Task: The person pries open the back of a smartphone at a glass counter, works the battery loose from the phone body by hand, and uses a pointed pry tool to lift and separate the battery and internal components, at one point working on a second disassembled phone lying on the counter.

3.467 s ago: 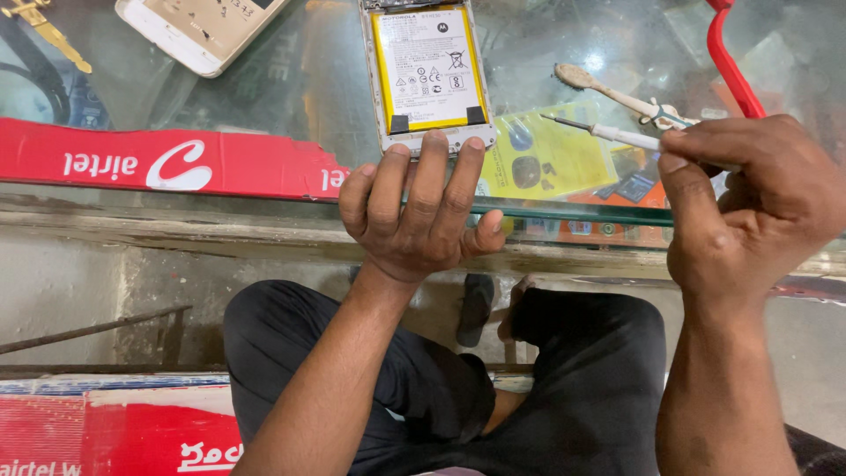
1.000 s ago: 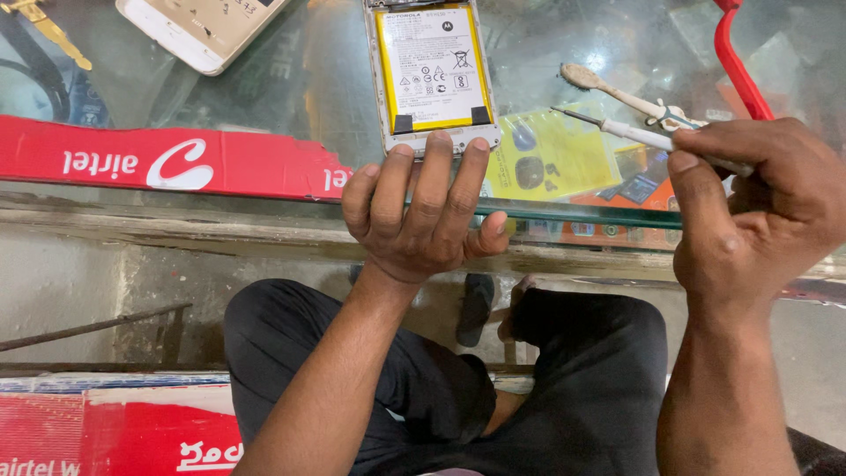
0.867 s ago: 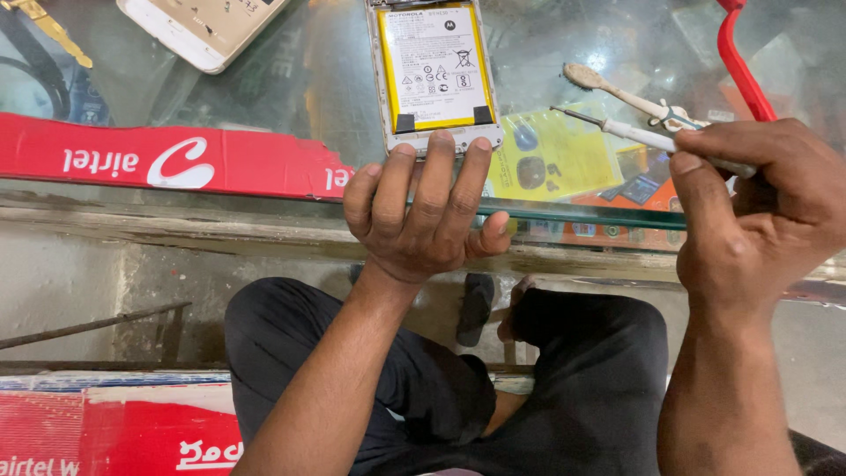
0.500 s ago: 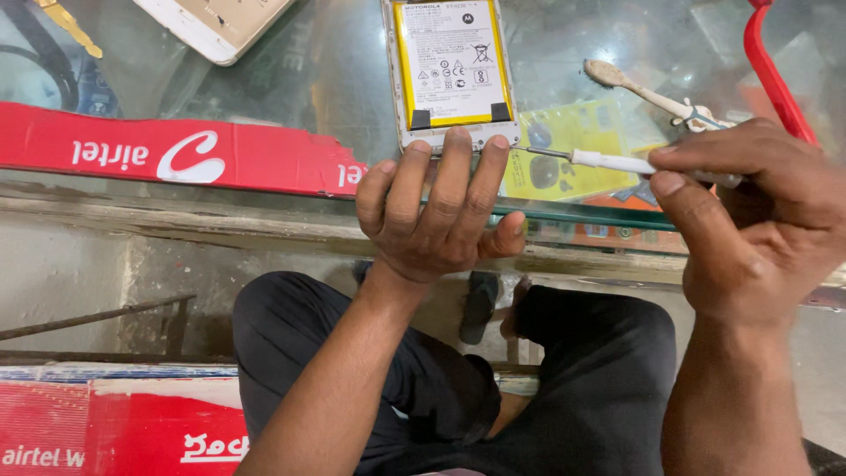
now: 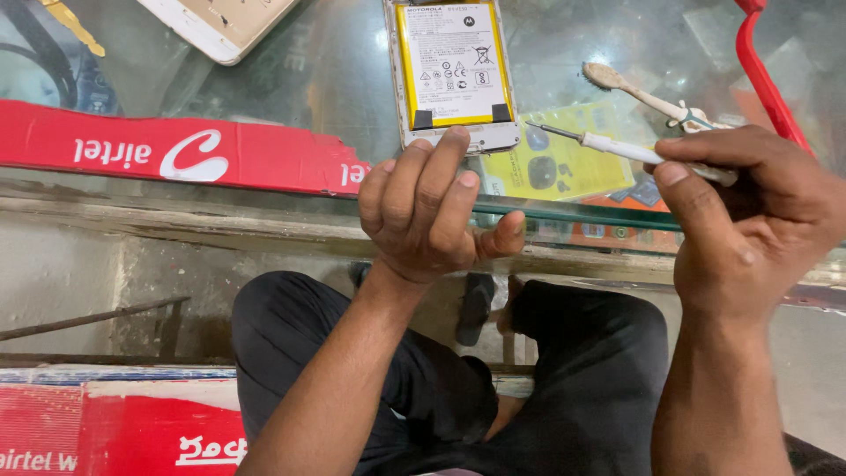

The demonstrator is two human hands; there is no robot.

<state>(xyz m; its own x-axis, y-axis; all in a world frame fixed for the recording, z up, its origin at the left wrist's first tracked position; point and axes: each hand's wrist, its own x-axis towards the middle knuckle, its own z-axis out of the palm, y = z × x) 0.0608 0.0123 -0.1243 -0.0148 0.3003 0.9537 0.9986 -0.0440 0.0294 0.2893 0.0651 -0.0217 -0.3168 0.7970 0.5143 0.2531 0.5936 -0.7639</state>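
Observation:
An opened phone [image 5: 451, 75] lies back-up on the glass counter [image 5: 335, 79], its yellow-edged white battery showing. My left hand [image 5: 432, 211] rests at the counter's front edge, fingertips touching the phone's lower end. My right hand [image 5: 749, 216] grips a thin white-handled screwdriver [image 5: 617, 148]; its metal tip points left, just right of the phone's bottom corner and not touching it.
A second phone shell [image 5: 220, 22] lies at the top left. A worn toothbrush [image 5: 643, 92] and a red tool handle [image 5: 767, 75] sit at the right. A red printed strip [image 5: 176, 154] runs along the counter's edge. Yellow packaging [image 5: 551, 163] shows under the glass. My dark-trousered knees are below.
The view has shifted slightly. My right hand brought the screwdriver tip leftward and lower, closer to the phone's bottom corner. My left hand stays on the phone's lower end.

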